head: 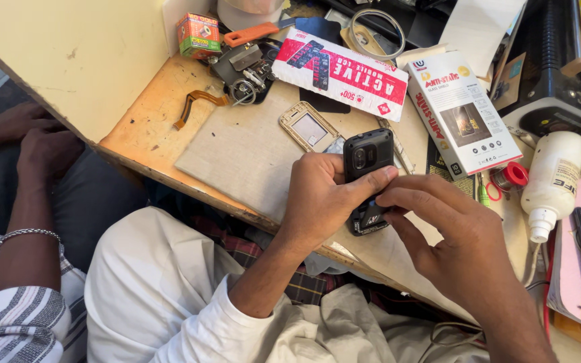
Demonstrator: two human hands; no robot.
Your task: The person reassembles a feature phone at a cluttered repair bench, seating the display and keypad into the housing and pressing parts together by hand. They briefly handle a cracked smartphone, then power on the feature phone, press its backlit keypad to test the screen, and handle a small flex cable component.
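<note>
Both hands, left hand and right hand, gripped the black keypad phone, working its lower back; prying onward needed steady fingertip pressure.

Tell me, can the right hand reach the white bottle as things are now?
Probably yes. The right hand is on the black phone, and the white bottle lies close to its right with only small items between. It must release the phone first.

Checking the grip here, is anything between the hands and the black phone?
Nothing visible. The left hand wraps the black phone directly, and the right hand touches its lower part with the fingertips.
</note>
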